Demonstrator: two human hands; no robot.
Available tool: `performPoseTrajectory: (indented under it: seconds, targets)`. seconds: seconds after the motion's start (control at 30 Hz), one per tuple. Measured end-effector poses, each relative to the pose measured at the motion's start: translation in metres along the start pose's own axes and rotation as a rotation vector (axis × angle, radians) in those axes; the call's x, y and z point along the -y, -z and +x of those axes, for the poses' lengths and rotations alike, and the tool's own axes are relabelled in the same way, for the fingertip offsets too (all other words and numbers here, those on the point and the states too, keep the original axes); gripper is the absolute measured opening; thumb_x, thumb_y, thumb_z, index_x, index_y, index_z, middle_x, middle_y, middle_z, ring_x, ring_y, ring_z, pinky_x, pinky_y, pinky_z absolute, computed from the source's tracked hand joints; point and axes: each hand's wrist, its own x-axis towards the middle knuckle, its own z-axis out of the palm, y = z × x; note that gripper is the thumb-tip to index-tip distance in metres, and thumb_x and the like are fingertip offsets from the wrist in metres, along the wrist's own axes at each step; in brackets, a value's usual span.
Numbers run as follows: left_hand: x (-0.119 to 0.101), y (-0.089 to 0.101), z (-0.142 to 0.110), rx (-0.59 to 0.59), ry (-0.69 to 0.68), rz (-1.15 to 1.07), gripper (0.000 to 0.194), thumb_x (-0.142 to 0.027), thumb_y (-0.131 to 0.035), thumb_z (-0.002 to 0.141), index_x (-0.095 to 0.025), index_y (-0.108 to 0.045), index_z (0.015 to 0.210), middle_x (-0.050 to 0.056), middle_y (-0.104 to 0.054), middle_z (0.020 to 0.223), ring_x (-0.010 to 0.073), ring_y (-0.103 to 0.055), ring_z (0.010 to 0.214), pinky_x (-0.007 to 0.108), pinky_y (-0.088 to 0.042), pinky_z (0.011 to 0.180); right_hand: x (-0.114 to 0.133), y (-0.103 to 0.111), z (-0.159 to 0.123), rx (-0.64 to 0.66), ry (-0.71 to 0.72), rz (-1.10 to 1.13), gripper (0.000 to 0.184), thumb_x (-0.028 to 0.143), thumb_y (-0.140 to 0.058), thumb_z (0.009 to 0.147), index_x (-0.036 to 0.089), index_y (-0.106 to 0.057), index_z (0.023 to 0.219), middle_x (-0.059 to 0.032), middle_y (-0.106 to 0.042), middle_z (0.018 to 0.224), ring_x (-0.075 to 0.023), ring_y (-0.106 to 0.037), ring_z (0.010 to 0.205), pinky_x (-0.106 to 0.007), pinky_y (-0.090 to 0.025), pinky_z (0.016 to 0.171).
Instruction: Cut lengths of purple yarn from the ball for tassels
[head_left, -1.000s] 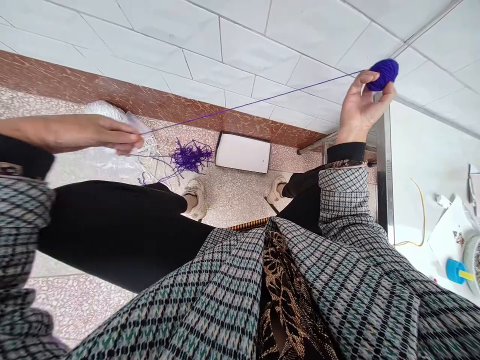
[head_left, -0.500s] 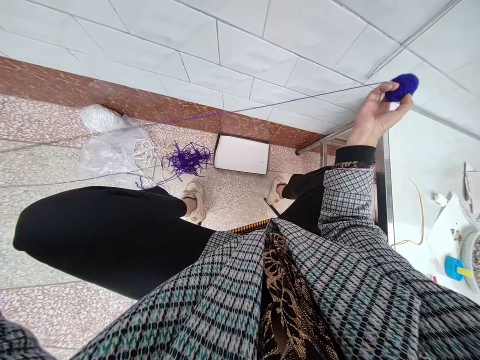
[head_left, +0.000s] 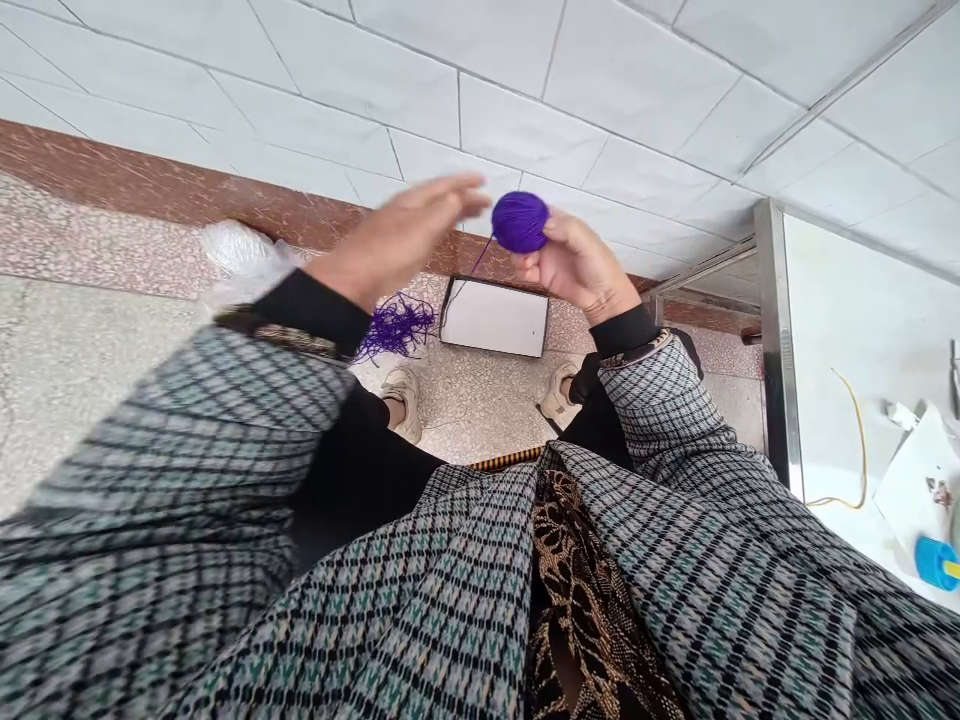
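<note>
My right hand (head_left: 577, 268) cups a ball of purple yarn (head_left: 520, 222) in its fingers. My left hand (head_left: 401, 240) is blurred with motion, its fingers spread, just left of the ball and apparently not touching it. A short purple strand runs down from the ball toward a tangled pile of purple yarn (head_left: 397, 327) on the floor. Behind my left forearm, a clear plastic bag (head_left: 247, 255) lies partly hidden.
A white box or tray (head_left: 495, 317) lies on the speckled floor (head_left: 480, 420) by the brown skirting (head_left: 150, 190) and white tiled wall (head_left: 525, 80). On the right stands a steel-edged white surface (head_left: 780, 340) holding yellow wire (head_left: 861, 440) and white paper (head_left: 919, 480).
Both hands have come together in front of me. The yarn ball has moved left into the middle of the view, and the long strand between my hands no longer shows.
</note>
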Motion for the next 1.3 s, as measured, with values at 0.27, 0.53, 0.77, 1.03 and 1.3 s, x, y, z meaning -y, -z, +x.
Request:
performPoseTrajectory:
  seconds: [0.27, 0.53, 0.77, 1.03, 1.3]
  targets:
    - [0.031, -0.051, -0.008, -0.012, -0.036, -0.020, 0.025, -0.036, -0.055, 0.109, -0.020, -0.074, 0.104, 0.005, -0.070, 0.080, 0.0199, -0.065, 0.080, 0.034, -0.056, 0.080, 0.012, -0.007, 0.003, -0.375, -0.012, 0.044, 0.039, 0.032, -0.089, 0.106, 0.025, -0.051, 0.110, 0.0039, -0.065, 0.096, -0.0090, -0.067, 0.078, -0.017, -0.061, 0.074]
    - [0.012, -0.032, -0.014, 0.106, -0.296, 0.407, 0.021, -0.034, -0.061, 0.099, -0.021, -0.072, 0.087, 0.009, -0.077, 0.093, 0.0244, -0.070, 0.092, 0.038, -0.052, 0.086, -0.013, 0.011, 0.009, -0.141, -0.275, -0.524, 0.034, -0.002, -0.077, 0.087, 0.020, -0.063, 0.108, 0.0064, -0.068, 0.079, -0.0096, -0.059, 0.060, -0.018, -0.048, 0.052]
    - [0.019, -0.027, -0.003, 0.052, -0.065, -0.005, 0.013, -0.031, -0.066, 0.099, -0.020, -0.073, 0.102, -0.001, -0.070, 0.084, 0.0149, -0.057, 0.084, 0.033, -0.048, 0.083, -0.016, 0.007, 0.004, 0.112, -0.356, -0.213, 0.027, 0.015, -0.081, 0.092, 0.016, -0.068, 0.116, 0.0018, -0.073, 0.084, -0.0093, -0.060, 0.059, -0.019, -0.054, 0.057]
    - [0.050, -0.035, 0.003, -0.087, -0.150, -0.101, 0.041, -0.052, -0.058, 0.111, -0.018, -0.082, 0.114, 0.011, -0.080, 0.102, 0.0269, -0.073, 0.105, 0.039, -0.060, 0.093, -0.032, -0.006, 0.016, -0.107, -0.251, 0.201, 0.023, 0.033, -0.078, 0.108, 0.022, -0.057, 0.109, 0.0024, -0.069, 0.083, -0.0115, -0.063, 0.067, -0.018, -0.059, 0.064]
    - [0.045, -0.029, -0.004, -0.148, -0.055, 0.184, 0.047, -0.035, -0.075, 0.097, -0.014, -0.087, 0.137, 0.010, -0.080, 0.106, 0.0242, -0.069, 0.094, 0.040, -0.063, 0.097, -0.029, -0.015, 0.023, -0.231, -0.252, 0.128, 0.028, 0.041, -0.085, 0.111, 0.022, -0.063, 0.110, 0.0016, -0.074, 0.089, -0.0107, -0.064, 0.071, -0.020, -0.061, 0.065]
